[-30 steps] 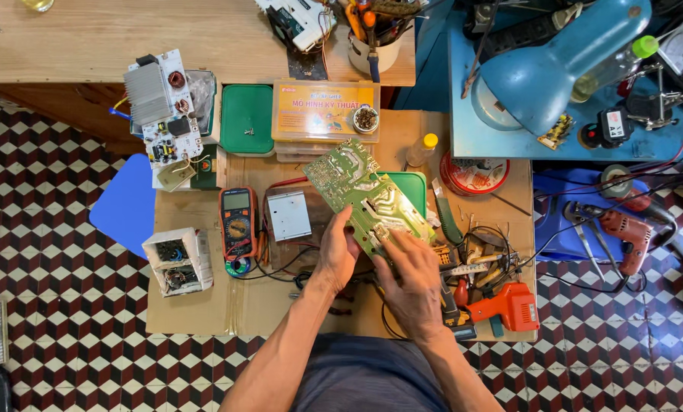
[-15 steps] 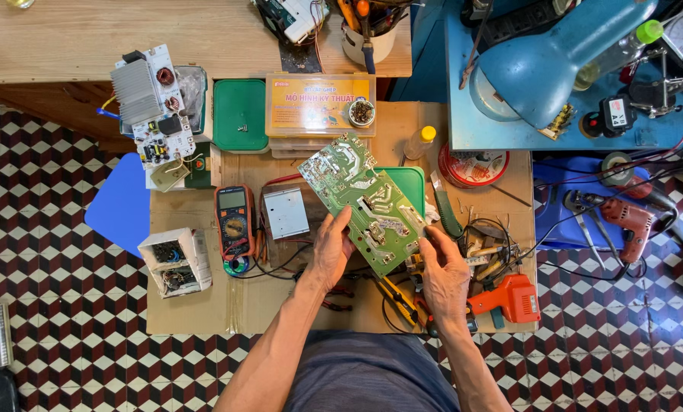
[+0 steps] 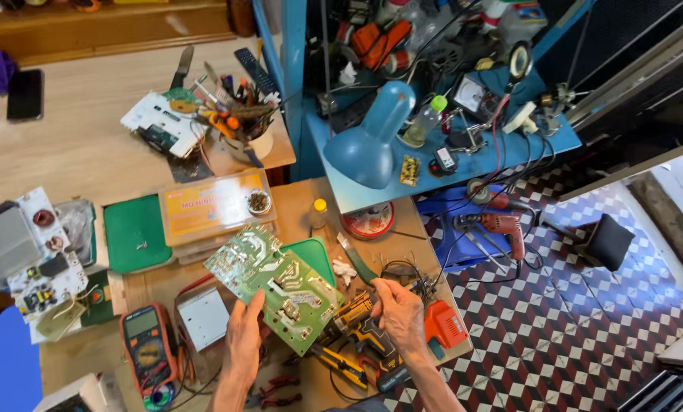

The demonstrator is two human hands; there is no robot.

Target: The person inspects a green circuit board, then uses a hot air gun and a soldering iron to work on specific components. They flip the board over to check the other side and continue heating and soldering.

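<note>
cluttered wooden bench (image 3: 82, 152) over checkered floor (image 3: 570, 320): multimeter (image 3: 147, 351) at left, left hand (image 3: 244, 336) gripping a green circuit board (image 3: 277, 286) at its lower edge, right hand (image 3: 399, 313) pinching thin wires (image 3: 406, 276) beside a yellow drill (image 3: 360, 328).

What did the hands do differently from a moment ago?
The right hand let go of the green circuit board and moved off to the right, over the tangle of wires and the yellow cordless drill. The left hand kept holding the board's lower edge. The multimeter stayed put.
</note>
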